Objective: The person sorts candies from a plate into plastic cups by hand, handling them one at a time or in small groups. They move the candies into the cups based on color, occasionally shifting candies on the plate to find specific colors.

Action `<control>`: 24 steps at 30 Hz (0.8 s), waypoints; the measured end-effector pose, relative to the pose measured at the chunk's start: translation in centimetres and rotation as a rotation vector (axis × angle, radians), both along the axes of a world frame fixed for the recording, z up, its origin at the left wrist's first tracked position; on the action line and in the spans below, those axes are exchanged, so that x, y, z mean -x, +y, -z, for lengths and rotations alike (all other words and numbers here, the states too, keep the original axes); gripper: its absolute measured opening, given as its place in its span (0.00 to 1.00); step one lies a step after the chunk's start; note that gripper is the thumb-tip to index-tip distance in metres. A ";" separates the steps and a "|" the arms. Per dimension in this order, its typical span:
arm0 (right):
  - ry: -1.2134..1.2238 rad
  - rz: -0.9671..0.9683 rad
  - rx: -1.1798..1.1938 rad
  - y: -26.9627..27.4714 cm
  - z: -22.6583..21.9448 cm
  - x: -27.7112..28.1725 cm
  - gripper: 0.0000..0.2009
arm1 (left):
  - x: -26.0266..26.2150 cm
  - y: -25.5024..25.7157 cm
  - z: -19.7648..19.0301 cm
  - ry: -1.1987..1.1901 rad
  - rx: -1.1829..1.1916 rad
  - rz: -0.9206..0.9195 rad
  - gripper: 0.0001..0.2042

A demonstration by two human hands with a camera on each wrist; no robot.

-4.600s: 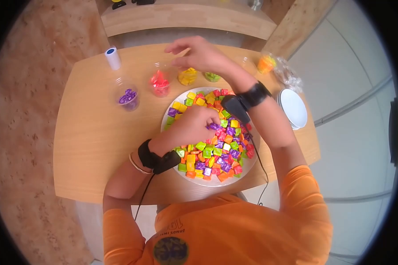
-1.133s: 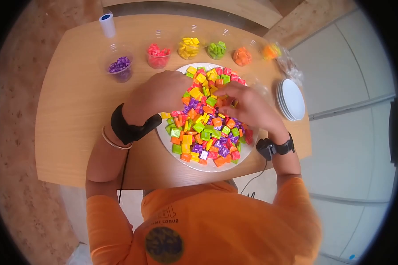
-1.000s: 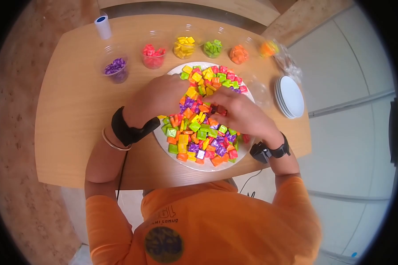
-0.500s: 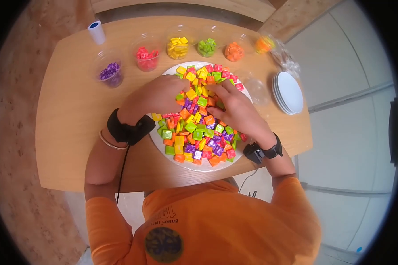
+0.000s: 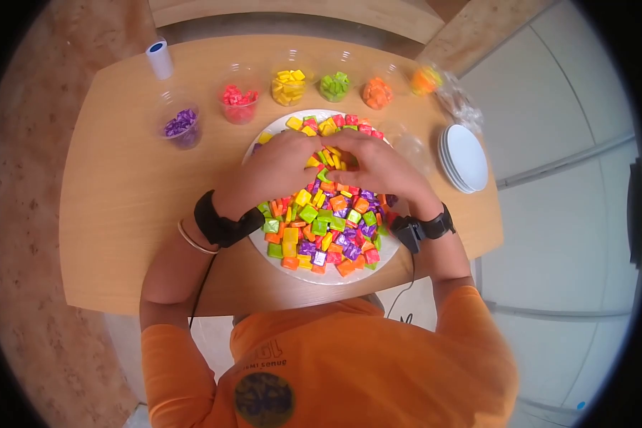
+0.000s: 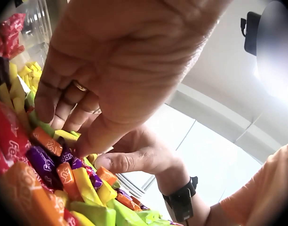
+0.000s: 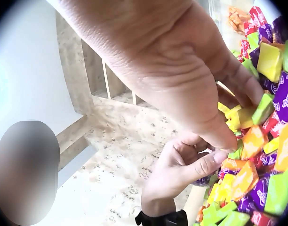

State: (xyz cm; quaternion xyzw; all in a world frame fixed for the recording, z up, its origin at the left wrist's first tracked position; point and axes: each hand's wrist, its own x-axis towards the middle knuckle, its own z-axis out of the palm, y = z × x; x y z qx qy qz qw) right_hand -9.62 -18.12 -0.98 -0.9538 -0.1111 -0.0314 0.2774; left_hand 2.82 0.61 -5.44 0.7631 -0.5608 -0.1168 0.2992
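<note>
Wrapped candies [image 5: 319, 221] in purple, pink, yellow, green and orange cover a round white platter [image 5: 328, 277]. My left hand [image 5: 274, 167] lies over the pile's upper left, its bent fingers reaching in among the pieces. From the right, my right hand [image 5: 385, 171] arches over the pile with its fingertips near the left ones. Both thumbs come together at a green candy [image 5: 323, 175] between the hands. In the left wrist view, the left fingers [image 6: 71, 106] rest among the candies; in the right wrist view, the right thumb touches a green piece [image 7: 236, 150]. No firm grip shows.
Behind the platter stand clear cups of purple [image 5: 182, 130], pink [image 5: 240, 107], yellow [image 5: 289, 89], green [image 5: 334, 87] and orange [image 5: 378, 93] candies. A white roll [image 5: 160, 61] is at the back left. Stacked white dishes [image 5: 466, 158] and a crumpled plastic bag [image 5: 458, 101] are on the right.
My right hand has come down from above the cups onto the pile. Over the last half second both hands have drawn closer together, and the thumbs now meet around a green candy.
</note>
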 end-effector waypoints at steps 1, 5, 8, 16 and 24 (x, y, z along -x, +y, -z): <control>0.128 0.051 0.002 0.4 -0.8 -0.2 0.27 | -0.1 0.0 -0.2 -0.006 -0.002 0.006 0.21; 0.153 0.103 -0.037 0.3 0.2 -0.3 0.25 | -1.3 -0.1 -0.6 0.055 -0.033 0.063 0.19; 0.121 0.084 -0.197 -0.4 1.2 -0.4 0.22 | -1.9 0.3 -0.8 0.214 0.070 0.081 0.18; 0.106 0.073 -0.010 0.4 0.8 -0.6 0.18 | -2.7 -0.5 1.5 -0.093 0.280 0.016 0.17; 0.057 0.081 -0.139 -1.0 1.6 0.7 0.13 | -2.6 -0.8 1.8 -0.087 0.113 0.116 0.14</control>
